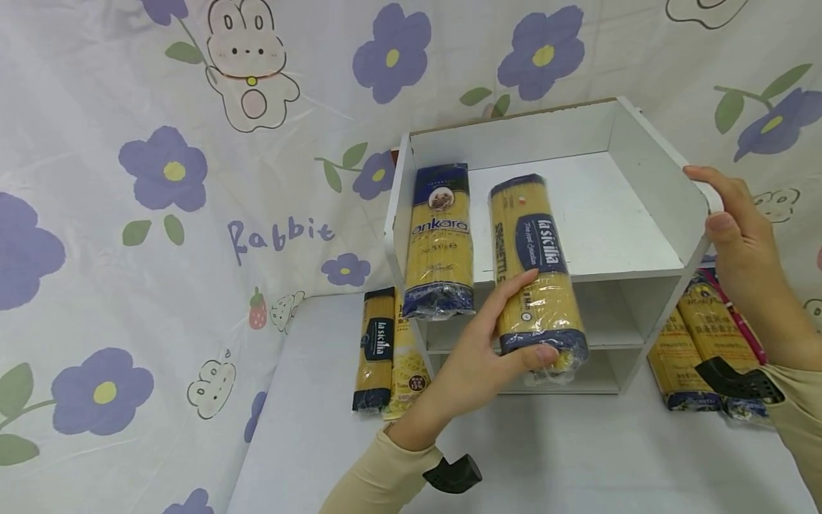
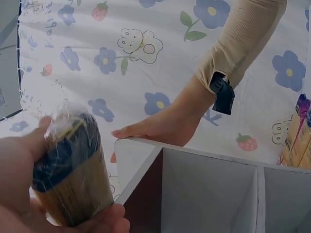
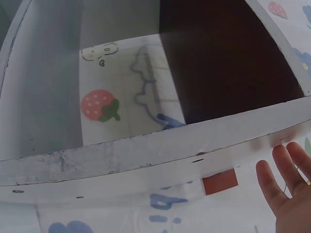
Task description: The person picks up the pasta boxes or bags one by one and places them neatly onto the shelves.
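My left hand (image 1: 478, 360) grips the lower end of a pack of La Sicilia spaghetti (image 1: 529, 250), thumb across the near end and fingers along its side. The pack tilts over the front edge of the white shelf unit's (image 1: 629, 207) top level. In the left wrist view, the spaghetti pack's (image 2: 80, 165) clear wrapper crinkles at its end. To its left, an Ankara pasta pack (image 1: 439, 243) lies on the top level, its end jutting past the front edge. My right hand (image 1: 748, 243) rests at the front corner of the right side panel; its fingers (image 3: 286, 170) look extended in the right wrist view.
Left of the unit stand another La Sicilia pack (image 1: 374, 350) and a yellow pasta bag (image 1: 406, 364). More yellow pasta packs (image 1: 703, 343) stand at the right side. Lower compartments (image 1: 604, 314) open toward me. A patterned curtain (image 1: 96, 285) hangs behind the white table (image 1: 308, 442).
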Action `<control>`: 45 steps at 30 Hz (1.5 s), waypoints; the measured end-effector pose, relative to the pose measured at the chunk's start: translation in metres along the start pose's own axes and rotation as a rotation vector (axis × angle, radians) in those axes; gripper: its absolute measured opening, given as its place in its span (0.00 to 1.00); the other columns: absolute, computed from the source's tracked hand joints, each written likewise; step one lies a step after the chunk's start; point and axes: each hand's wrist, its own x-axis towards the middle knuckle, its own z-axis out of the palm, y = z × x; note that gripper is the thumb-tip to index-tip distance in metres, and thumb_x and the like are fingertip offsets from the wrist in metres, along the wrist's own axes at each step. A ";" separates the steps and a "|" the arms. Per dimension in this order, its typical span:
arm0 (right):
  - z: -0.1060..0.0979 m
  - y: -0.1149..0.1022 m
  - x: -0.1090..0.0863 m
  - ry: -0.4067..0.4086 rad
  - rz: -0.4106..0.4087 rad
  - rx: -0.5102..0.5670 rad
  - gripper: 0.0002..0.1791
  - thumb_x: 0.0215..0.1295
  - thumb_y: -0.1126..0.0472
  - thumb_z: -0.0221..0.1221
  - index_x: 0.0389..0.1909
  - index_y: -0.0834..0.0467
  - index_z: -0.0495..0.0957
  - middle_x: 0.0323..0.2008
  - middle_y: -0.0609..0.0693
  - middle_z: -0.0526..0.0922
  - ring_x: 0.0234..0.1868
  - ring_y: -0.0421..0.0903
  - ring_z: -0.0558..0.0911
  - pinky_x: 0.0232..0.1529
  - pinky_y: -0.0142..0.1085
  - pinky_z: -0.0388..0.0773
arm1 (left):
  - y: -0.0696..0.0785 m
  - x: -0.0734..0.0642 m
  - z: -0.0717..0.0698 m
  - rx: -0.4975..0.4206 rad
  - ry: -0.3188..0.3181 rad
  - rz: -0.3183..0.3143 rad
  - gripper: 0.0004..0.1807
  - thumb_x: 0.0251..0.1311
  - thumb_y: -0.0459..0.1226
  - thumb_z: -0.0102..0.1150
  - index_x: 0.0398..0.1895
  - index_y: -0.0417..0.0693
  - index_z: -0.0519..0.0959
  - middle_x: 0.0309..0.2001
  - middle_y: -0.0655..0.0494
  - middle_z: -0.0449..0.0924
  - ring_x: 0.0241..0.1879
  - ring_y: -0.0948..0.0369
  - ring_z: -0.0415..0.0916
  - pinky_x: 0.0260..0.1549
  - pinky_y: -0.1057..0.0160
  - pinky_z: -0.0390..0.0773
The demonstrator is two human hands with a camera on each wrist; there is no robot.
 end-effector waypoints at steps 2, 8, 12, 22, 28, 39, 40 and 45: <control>0.000 0.000 0.000 -0.007 -0.009 -0.001 0.27 0.77 0.50 0.48 0.73 0.52 0.63 0.60 0.37 0.66 0.61 0.36 0.64 0.63 0.30 0.60 | 0.001 0.001 0.001 0.044 0.032 0.004 0.39 0.61 0.57 0.62 0.73 0.83 0.54 0.68 0.60 0.64 0.53 0.67 0.73 0.48 0.67 0.79; -0.001 0.000 -0.001 0.006 0.013 -0.005 0.27 0.76 0.49 0.50 0.73 0.51 0.64 0.60 0.37 0.67 0.61 0.36 0.65 0.67 0.33 0.59 | -0.001 0.005 0.007 0.086 0.103 0.050 0.34 0.66 0.58 0.55 0.73 0.80 0.56 0.67 0.56 0.67 0.52 0.67 0.75 0.45 0.68 0.79; -0.001 0.002 -0.001 0.008 0.007 -0.024 0.27 0.76 0.50 0.50 0.72 0.51 0.64 0.60 0.35 0.66 0.61 0.35 0.65 0.68 0.33 0.58 | -0.003 0.009 0.011 0.054 0.147 0.083 0.31 0.69 0.56 0.52 0.74 0.78 0.57 0.66 0.53 0.69 0.50 0.67 0.76 0.41 0.69 0.80; 0.001 0.000 -0.001 0.008 -0.002 -0.025 0.27 0.76 0.50 0.49 0.72 0.52 0.64 0.60 0.34 0.66 0.61 0.35 0.65 0.67 0.31 0.59 | 0.002 -0.002 0.012 0.059 0.091 0.032 0.34 0.70 0.55 0.53 0.74 0.82 0.52 0.61 0.50 0.76 0.45 0.68 0.81 0.41 0.66 0.83; 0.002 0.000 0.000 0.019 -0.004 -0.004 0.27 0.76 0.50 0.50 0.72 0.52 0.65 0.58 0.35 0.68 0.57 0.35 0.67 0.54 0.27 0.64 | 0.017 -0.029 0.012 0.020 0.045 0.031 0.31 0.72 0.39 0.53 0.73 0.74 0.60 0.23 0.38 0.83 0.11 0.65 0.74 0.13 0.59 0.78; 0.000 0.000 -0.002 0.014 0.042 -0.061 0.26 0.76 0.50 0.49 0.73 0.48 0.64 0.61 0.32 0.67 0.60 0.34 0.66 0.66 0.29 0.62 | 0.018 -0.026 0.013 -0.226 -0.269 0.261 0.27 0.73 0.40 0.51 0.68 0.30 0.65 0.60 0.26 0.71 0.61 0.45 0.76 0.58 0.52 0.79; 0.000 0.001 -0.002 0.011 0.036 -0.059 0.26 0.77 0.50 0.48 0.73 0.48 0.64 0.61 0.32 0.66 0.60 0.34 0.66 0.67 0.30 0.61 | 0.018 -0.025 0.014 -0.213 -0.274 0.271 0.28 0.73 0.41 0.51 0.68 0.30 0.65 0.62 0.27 0.70 0.63 0.48 0.74 0.61 0.52 0.76; -0.002 0.002 0.000 0.021 0.007 -0.035 0.27 0.76 0.49 0.50 0.72 0.50 0.65 0.59 0.34 0.68 0.57 0.34 0.67 0.56 0.27 0.63 | 0.016 -0.020 0.015 -0.149 -0.259 0.297 0.28 0.73 0.44 0.51 0.68 0.33 0.66 0.66 0.32 0.68 0.68 0.56 0.71 0.68 0.56 0.70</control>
